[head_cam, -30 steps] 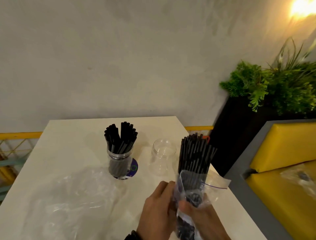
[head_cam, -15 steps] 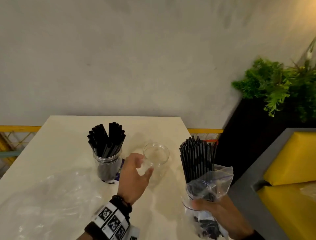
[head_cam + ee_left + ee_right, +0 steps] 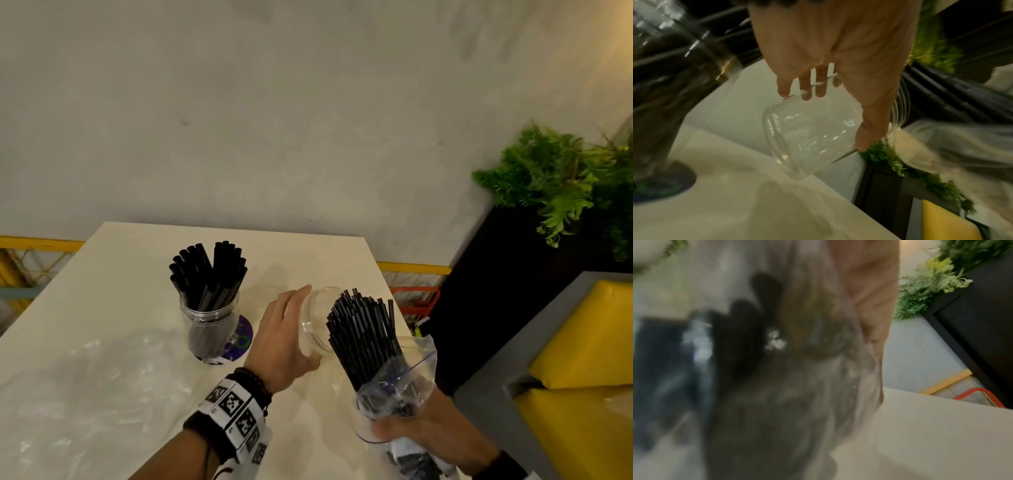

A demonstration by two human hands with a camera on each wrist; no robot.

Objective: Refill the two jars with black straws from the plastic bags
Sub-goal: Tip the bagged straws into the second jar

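Observation:
A clear empty jar [image 3: 317,320] [image 3: 812,138] is tilted off the white table [image 3: 120,284], its mouth turned to the right toward the straws. My left hand [image 3: 287,337] [image 3: 830,68] grips it around the side. My right hand [image 3: 424,433] holds the lower part of a clear plastic bag [image 3: 399,387] [image 3: 777,386]. A bundle of black straws [image 3: 363,332] sticks up out of the bag, leaning left toward the jar's mouth. A second jar [image 3: 210,325], packed with black straws, stands upright on a purple coaster to the left.
A crumpled empty plastic bag [image 3: 85,387] lies on the table's near left. A black planter [image 3: 496,291] with green plants stands to the right beyond the table edge. A yellow padded seat [image 3: 582,394] is at the near right.
My left hand left the bag, reached the empty jar, took hold of it and tipped it toward the right. The straw bundle has leaned left, closer to the jar's mouth.

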